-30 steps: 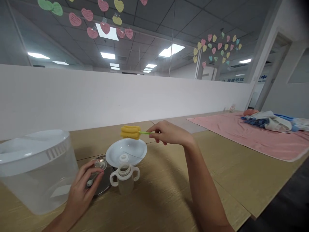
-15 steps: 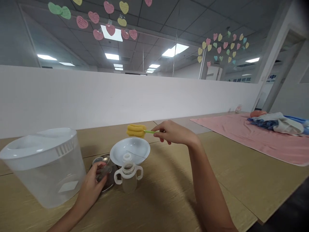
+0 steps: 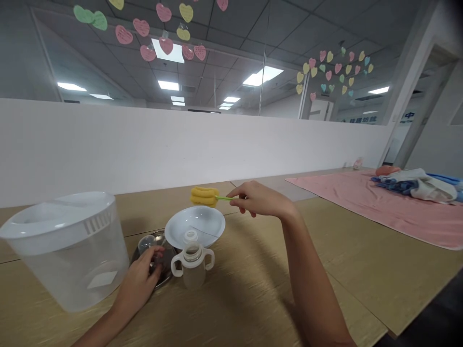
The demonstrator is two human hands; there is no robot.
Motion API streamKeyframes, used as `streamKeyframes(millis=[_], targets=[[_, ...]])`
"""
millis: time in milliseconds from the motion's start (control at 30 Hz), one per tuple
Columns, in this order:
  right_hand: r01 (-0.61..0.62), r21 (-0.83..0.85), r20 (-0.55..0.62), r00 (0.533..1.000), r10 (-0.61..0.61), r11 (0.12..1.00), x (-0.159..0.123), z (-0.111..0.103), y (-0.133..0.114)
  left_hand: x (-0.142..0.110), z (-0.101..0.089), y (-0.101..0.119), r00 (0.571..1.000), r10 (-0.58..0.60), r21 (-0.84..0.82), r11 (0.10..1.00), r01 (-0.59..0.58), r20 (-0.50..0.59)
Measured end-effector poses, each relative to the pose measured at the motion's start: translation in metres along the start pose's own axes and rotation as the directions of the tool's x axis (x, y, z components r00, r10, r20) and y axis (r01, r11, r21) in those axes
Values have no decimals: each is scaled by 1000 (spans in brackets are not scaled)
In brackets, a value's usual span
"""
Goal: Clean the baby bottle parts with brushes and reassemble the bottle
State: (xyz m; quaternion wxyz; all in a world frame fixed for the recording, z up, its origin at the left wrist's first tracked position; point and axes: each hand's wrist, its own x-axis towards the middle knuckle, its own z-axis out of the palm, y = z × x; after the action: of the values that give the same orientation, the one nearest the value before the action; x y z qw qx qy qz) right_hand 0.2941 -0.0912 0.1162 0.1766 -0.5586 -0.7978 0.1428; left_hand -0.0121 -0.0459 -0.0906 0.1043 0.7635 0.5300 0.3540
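Note:
My right hand [image 3: 253, 197] pinches the thin green handle of a yellow sponge brush [image 3: 203, 196], held level above the far rim of a white bowl [image 3: 195, 214]. My left hand [image 3: 142, 274] is down at a round metal tray [image 3: 167, 274], fingers curled round something clear that they mostly hide. A small clear dome-shaped cover [image 3: 146, 244] sits on the tray just beyond those fingers. Right of the tray stands an uncapped baby bottle [image 3: 194, 275] with two white handles. Behind its mouth, a white bottle-top piece [image 3: 190, 235] shows in the bowl.
A large translucent bin with a white lid [image 3: 65, 250] stands at the left of the wooden table [image 3: 253, 299]. A pink cloth [image 3: 379, 207] with folded clothes [image 3: 415, 183] lies at the right. Behind the table runs a low white wall [image 3: 181, 149] with glass above.
My left hand has lowered onto the tray with the clear piece, and the dome-shaped cover shows more fully. My right hand and the brush have hardly moved.

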Motion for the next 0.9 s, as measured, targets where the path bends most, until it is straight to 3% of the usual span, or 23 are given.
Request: streamKeyframes(millis=[200,367,533,667,800,900], targets=[[10,-10,-1,1000,-10,1000,0,0,0,0,-1,1,997,53,-33,998,-55,-53],[10,-13,4,1000,-10,1000,1,1,0,-1,-2,8,999,28,15,999,-28,45],[-14,-8,6,1000,14,1000,0,1,-2,-3,0,8,997,40,94,994,-47,70],[-13,-13,4,1000,13,1000,0,0,-1,-5,-1,7,988,153,86,985,-149,-38],[-23,-8,-13,1000,23,1000,-1,0,1,3,-12,23,950,246,49,969,-241,-194],[-6,-8,-20,1000,6,1000,-2,0,1,22,-21,46,970,223,7,975,-224,-96]])
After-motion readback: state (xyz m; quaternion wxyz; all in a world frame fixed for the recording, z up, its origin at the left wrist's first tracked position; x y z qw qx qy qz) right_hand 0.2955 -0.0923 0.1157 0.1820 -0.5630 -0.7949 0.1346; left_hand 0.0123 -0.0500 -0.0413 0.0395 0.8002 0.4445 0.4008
